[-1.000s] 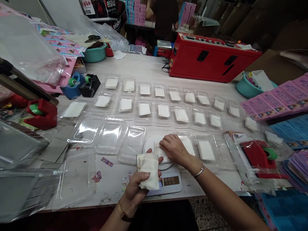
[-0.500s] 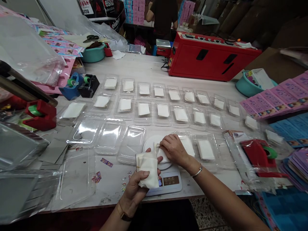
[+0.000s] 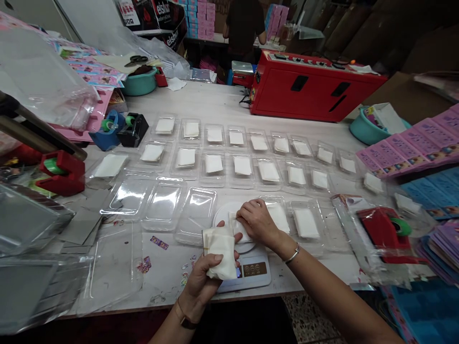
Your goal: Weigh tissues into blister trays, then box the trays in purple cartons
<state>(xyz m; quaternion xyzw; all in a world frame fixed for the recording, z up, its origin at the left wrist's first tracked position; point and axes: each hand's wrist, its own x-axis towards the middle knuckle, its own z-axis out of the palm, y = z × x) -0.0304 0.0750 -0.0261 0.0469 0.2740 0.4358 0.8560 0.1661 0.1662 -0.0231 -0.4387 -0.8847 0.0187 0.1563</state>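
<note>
Head view: left hand (image 3: 202,282) cradles white sheet bundle (image 3: 220,253) at near side, thumb across front; right hand (image 3: 260,224) narrows, fingertips pinching white sheets (image 3: 233,223) above digital scale (image 3: 247,283). Light pinch likely suits thin sheets; leaning could skew reading.

Upper dark carton (image 3: 145,21), far left: white lettering "eishu"; lower dark carton (image 3: 179,40): "eishu" again. Print on pink boxes (image 3: 407,142): too small to read.
</note>
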